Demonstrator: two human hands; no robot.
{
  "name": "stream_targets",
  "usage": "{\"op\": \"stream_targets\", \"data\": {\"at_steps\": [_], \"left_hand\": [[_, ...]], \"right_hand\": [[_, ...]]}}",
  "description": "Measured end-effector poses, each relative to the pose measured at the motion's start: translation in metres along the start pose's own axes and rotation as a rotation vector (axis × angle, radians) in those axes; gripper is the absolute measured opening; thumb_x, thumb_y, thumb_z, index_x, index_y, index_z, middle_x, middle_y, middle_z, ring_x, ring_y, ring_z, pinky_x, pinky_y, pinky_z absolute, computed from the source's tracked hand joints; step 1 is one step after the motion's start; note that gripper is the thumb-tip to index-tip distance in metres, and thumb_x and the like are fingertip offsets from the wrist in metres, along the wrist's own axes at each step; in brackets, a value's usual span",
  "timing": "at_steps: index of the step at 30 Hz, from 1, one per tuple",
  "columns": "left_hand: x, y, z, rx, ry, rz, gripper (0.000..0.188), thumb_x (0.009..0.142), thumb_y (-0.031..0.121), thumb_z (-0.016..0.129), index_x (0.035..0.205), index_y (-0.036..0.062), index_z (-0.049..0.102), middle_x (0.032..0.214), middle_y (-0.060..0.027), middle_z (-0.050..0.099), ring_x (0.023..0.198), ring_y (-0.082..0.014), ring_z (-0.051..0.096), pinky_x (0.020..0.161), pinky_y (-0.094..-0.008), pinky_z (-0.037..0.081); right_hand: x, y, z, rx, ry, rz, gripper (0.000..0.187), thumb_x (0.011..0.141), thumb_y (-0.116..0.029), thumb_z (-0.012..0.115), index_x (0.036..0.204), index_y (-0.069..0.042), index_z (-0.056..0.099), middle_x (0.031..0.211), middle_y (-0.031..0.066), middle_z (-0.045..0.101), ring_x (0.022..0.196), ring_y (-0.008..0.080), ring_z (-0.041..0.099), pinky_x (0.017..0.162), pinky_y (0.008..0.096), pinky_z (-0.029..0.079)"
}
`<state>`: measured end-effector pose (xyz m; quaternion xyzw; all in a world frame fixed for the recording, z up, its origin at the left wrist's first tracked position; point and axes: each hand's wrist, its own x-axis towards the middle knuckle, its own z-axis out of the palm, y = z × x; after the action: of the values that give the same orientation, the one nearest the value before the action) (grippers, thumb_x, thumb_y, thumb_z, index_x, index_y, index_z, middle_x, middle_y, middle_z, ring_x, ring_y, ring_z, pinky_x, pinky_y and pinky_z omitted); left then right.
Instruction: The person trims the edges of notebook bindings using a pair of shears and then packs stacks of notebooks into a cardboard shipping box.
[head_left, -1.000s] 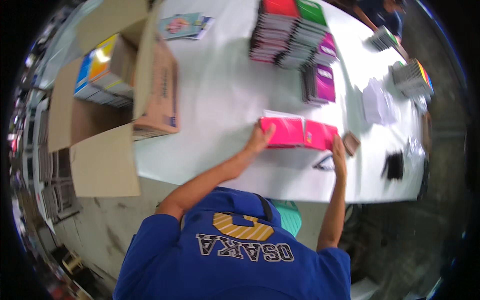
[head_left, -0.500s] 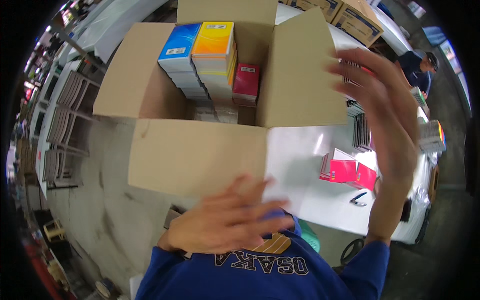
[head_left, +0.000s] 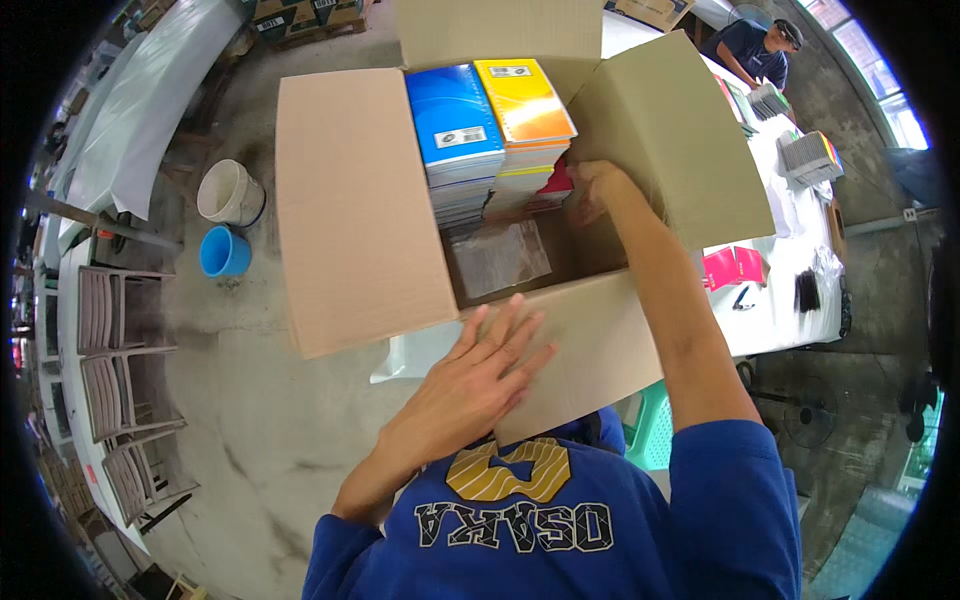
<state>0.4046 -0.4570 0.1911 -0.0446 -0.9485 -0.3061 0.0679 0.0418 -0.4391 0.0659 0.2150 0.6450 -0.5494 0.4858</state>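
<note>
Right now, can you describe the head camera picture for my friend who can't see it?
A person's right hand reaches into an open cardboard box, next to a red stack, while the left hand is spread over the front flap. A blue notebook stack and a yellow-orange stack stand side by side inside.

The white table [head_left: 772, 318] bears an open cardboard box [head_left: 590, 340] and pink notebooks [head_left: 719, 268].

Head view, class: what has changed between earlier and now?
The pink notebooks were let go on the table. Moving leftward, the right hand reached into the cardboard box near the red notebooks; the left hand came to its front flap. The blue notebooks and yellow notebooks stayed inside.
</note>
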Motion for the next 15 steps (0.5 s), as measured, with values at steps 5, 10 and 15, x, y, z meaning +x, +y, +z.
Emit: {"op": "stream_targets", "data": {"at_steps": [5,10,15], "left_hand": [[-0.015,-0.028,0.007,-0.140,0.005,0.122,0.055,0.086,0.014,0.062,0.139,0.0084,0.047,0.154,-0.0114,0.031,0.147,-0.0317,0.016,0.118,-0.0532,0.015],[-0.014,-0.037,0.014,-0.175,0.125,0.201,0.058,0.082,0.011,0.063,0.137,0.0023,0.047,0.154,-0.0128,0.031,0.148,-0.0330,0.011,0.117,-0.0553,0.017],[-0.015,-0.032,0.022,-0.291,0.197,0.290,0.048,0.076,0.009,0.065,0.121,-0.0055,0.056,0.145,-0.0150,0.042,0.147,-0.0361,0.012,0.118,-0.0542,0.017]], "right_hand": [[0.052,0.026,-0.004,0.268,0.008,-0.017,0.058,0.090,-0.032,0.064,0.135,0.000,0.044,0.137,0.0175,0.048,0.127,0.0308,0.046,0.104,0.0460,0.041],[0.092,0.035,-0.023,0.435,-0.047,-0.023,0.054,0.092,-0.032,0.062,0.134,-0.002,0.046,0.135,0.0163,0.050,0.126,0.0298,0.048,0.104,0.0456,0.041],[0.113,0.035,-0.016,0.504,-0.052,-0.010,0.050,0.093,-0.031,0.059,0.133,-0.004,0.048,0.134,0.0150,0.052,0.125,0.0288,0.049,0.104,0.0453,0.041]]}}
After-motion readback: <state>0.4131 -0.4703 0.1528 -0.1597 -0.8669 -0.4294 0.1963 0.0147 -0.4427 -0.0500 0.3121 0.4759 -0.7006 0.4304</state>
